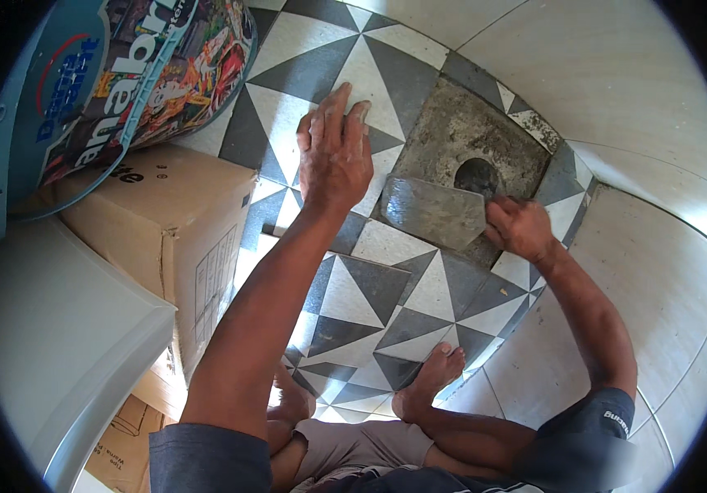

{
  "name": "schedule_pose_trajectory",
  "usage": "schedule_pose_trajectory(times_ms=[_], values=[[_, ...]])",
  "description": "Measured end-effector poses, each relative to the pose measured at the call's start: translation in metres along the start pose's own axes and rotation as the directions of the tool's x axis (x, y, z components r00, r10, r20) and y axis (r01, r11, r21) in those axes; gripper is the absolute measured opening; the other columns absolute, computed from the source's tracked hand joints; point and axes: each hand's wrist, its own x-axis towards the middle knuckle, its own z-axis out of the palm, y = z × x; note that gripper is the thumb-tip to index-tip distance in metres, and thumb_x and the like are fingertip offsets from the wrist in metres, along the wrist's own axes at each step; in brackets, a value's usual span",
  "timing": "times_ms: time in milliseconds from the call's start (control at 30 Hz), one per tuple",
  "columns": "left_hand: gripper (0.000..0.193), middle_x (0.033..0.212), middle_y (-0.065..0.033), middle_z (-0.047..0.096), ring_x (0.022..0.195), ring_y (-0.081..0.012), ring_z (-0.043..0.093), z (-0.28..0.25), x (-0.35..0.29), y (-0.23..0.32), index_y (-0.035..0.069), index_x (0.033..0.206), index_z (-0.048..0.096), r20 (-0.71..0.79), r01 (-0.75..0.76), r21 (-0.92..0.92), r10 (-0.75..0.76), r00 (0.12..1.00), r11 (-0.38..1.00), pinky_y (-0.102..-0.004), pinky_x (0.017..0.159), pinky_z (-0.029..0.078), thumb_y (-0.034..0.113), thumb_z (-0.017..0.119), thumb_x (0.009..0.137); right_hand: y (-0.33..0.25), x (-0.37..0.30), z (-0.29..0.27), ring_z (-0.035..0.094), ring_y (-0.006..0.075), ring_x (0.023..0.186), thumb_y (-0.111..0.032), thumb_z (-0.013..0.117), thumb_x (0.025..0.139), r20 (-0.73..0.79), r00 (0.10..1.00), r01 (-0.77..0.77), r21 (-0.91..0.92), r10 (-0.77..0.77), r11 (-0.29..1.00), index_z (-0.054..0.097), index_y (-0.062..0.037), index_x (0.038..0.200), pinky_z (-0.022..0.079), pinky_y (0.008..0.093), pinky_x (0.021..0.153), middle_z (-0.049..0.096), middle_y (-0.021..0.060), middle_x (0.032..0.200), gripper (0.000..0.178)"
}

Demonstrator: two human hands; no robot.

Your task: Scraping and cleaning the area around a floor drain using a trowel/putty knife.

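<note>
My right hand (521, 228) is closed around the handle of a trowel (432, 212); the handle itself is hidden by my fingers. Its flat, grey-smeared blade points left, over the lower edge of a bare square of rough grey cement (445, 123) in the floor. A dark round hole (476, 175) opens in that cement, just above the blade. My left hand (337, 152) is open, fingers stretched forward, palm down on or just over the black and white patterned floor tiles (374, 82). Nothing shows in it.
A large printed paint bucket (230, 62) stands upper left, beside a cardboard box (210, 238). A smooth white panel-like object (66, 320) is at the left edge. Pale wall tiles (616, 90) close off the far and right sides. My bare feet (432, 380) are on the near tiles.
</note>
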Motion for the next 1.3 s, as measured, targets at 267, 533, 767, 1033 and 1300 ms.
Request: schedule_pose_trajectory(times_ms=[267, 533, 767, 1033, 1300], values=[[0.035, 0.151, -0.0116, 0.045, 0.139, -0.0312, 0.044, -0.003, -0.002, 0.0, 0.013, 0.134, 0.055, 0.017, 0.008, 0.008, -0.009, 1.0, 1.0, -0.05, 0.114, 0.032, 0.012, 0.057, 0.099, -0.004, 0.003, -0.002, 0.071, 0.0299, 0.075, -0.029, 0.075, 0.082, 0.031, 0.999, -0.022, -0.014, 0.022, 1.0, 0.06, -0.0128, 0.097, 0.058, 0.0437, 0.061, 0.068, 0.0072, 0.097, 0.027], [0.033, 0.151, -0.0123, 0.046, 0.138, -0.0309, 0.045, -0.002, -0.002, -0.001, 0.01, 0.132, 0.056, -0.012, -0.016, 0.01, 0.016, 1.0, 1.0, -0.0493, 0.113, 0.032, 0.013, 0.057, 0.099, -0.007, -0.003, 0.004, 0.07, 0.03, 0.073, -0.028, 0.073, 0.084, 0.003, 0.999, -0.034, 0.013, 0.034, 0.999, 0.059, -0.0121, 0.095, 0.057, 0.0435, 0.059, 0.066, 0.0057, 0.092, 0.024], [0.033, 0.152, -0.0118, 0.045, 0.138, -0.0307, 0.045, -0.004, 0.002, -0.001, 0.011, 0.132, 0.057, 0.007, 0.003, 0.008, -0.003, 1.0, 1.0, -0.0506, 0.114, 0.031, 0.014, 0.056, 0.099, -0.011, 0.007, -0.002, 0.07, 0.0295, 0.075, -0.028, 0.072, 0.086, 0.013, 0.998, -0.068, 0.008, 0.068, 0.998, 0.059, -0.0126, 0.097, 0.058, 0.0431, 0.06, 0.065, 0.0057, 0.091, 0.024], [0.031, 0.151, -0.0115, 0.047, 0.138, -0.0301, 0.045, -0.001, 0.0, 0.0, 0.011, 0.13, 0.058, -0.015, 0.001, -0.004, -0.001, 1.0, 1.0, -0.0502, 0.115, 0.031, 0.014, 0.057, 0.099, -0.008, 0.004, -0.008, 0.07, 0.0299, 0.074, -0.026, 0.072, 0.085, 0.058, 0.996, -0.071, 0.011, 0.07, 0.997, 0.058, -0.0116, 0.093, 0.058, 0.0436, 0.06, 0.065, 0.0064, 0.087, 0.022], [0.032, 0.153, -0.0114, 0.045, 0.139, -0.0302, 0.044, -0.002, -0.002, 0.004, 0.01, 0.131, 0.056, -0.002, 0.005, -0.019, -0.005, 1.0, 1.0, -0.0501, 0.115, 0.031, 0.013, 0.057, 0.099, -0.012, -0.004, -0.004, 0.07, 0.0306, 0.074, -0.025, 0.072, 0.084, 0.047, 0.993, -0.107, 0.02, 0.106, 0.994, 0.057, -0.0117, 0.092, 0.057, 0.0445, 0.06, 0.065, 0.0064, 0.087, 0.022]])
